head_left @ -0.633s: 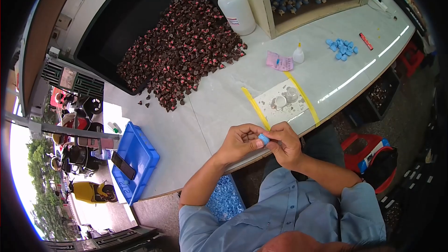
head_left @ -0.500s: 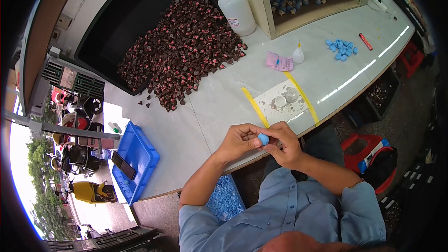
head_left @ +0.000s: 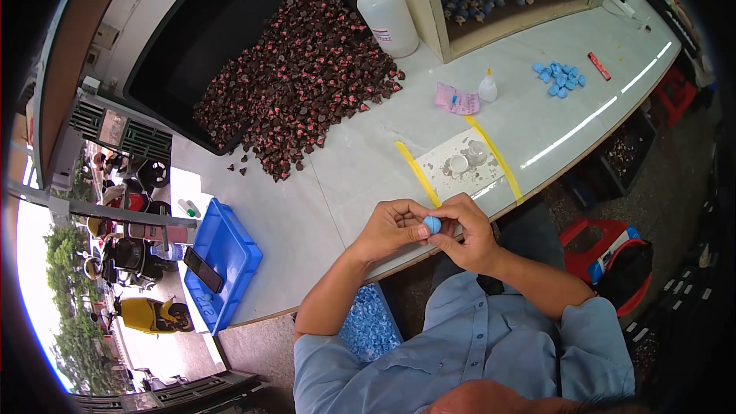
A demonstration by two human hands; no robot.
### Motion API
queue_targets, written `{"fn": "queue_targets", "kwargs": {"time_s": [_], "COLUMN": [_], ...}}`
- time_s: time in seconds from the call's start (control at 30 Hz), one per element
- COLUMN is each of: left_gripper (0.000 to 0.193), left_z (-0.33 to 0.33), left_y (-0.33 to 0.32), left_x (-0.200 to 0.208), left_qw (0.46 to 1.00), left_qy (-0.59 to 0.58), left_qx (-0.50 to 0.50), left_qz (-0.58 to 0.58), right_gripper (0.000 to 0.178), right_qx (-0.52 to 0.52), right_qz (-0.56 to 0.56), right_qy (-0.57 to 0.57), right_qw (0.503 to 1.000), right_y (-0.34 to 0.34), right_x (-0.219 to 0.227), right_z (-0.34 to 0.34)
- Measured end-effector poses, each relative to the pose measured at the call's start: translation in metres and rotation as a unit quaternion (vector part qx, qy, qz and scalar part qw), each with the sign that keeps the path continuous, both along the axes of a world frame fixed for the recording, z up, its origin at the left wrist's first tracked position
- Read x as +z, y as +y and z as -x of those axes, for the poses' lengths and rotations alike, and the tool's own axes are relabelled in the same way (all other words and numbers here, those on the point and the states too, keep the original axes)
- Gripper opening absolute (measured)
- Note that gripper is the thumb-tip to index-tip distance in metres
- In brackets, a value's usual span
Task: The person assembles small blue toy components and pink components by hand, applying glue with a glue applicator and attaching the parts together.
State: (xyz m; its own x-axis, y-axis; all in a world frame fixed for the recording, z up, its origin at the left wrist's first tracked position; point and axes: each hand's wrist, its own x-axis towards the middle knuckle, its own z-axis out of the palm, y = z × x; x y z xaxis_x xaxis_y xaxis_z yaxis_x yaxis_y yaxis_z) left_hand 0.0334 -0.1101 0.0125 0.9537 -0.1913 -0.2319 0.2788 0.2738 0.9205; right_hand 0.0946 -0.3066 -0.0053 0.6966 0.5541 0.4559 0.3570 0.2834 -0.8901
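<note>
Over the front edge of the table, a small round blue piece [head_left: 432,225] sits between the fingertips of both hands. My left hand [head_left: 392,231] pinches it from the left, its thumb lying against the near side. From the right, my right hand [head_left: 469,234] grips the same piece with thumb and fingers. Just beyond the hands lies a stained white sheet [head_left: 438,178] held by strips of yellow tape [head_left: 416,172]. Two small clear cups [head_left: 458,164] stand on that sheet. What the piece is exactly is too small to make out.
A heap of dark brown and pink pieces [head_left: 299,84] spills from a black tray [head_left: 172,54]. A white jug [head_left: 387,19], a small dropper bottle [head_left: 487,87], a pink packet [head_left: 457,98], several blue pieces [head_left: 561,77] and a red marker [head_left: 599,67] stand farther back. At left is a blue tray [head_left: 239,249] with a phone [head_left: 203,271].
Both hands stay together at nearly the same spot. The blue piece has turned slightly between the fingers and shows more of its rounded side.
</note>
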Motion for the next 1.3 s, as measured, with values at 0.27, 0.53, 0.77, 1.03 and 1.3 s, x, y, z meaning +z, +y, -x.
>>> {"fn": "queue_targets", "kwargs": {"time_s": [0.27,0.53,0.77,1.03,1.3], "left_gripper": [0.029,0.029,0.03,0.033,0.029], "left_z": [0.001,0.004,0.006,0.009,0.009], "left_y": [-0.006,-0.011,-0.012,-0.02,-0.025], "left_x": [0.007,0.008,0.012,0.014,0.014], "left_qw": [1.0,0.999,0.99,0.954,0.941], "left_qy": [-0.007,-0.026,-0.044,-0.154,-0.184], "left_qx": [0.012,0.03,0.031,0.061,0.077], "left_qz": [-0.021,-0.035,-0.128,-0.25,-0.274], "right_gripper": [0.034,0.033,0.032,0.031,0.031], "right_qx": [-0.01,-0.024,-0.055,-0.074,-0.065], "right_qz": [-0.012,-0.021,-0.012,-0.026,-0.038], "right_qy": [0.006,0.006,-0.024,-0.026,-0.013], "right_qw": [1.0,0.999,0.998,0.997,0.997], "right_y": [0.0,0.002,0.003,0.005,0.004], "right_x": [-0.006,-0.01,-0.017,-0.024,-0.025], "right_z": [0.001,0.002,0.003,0.005,0.007]}}
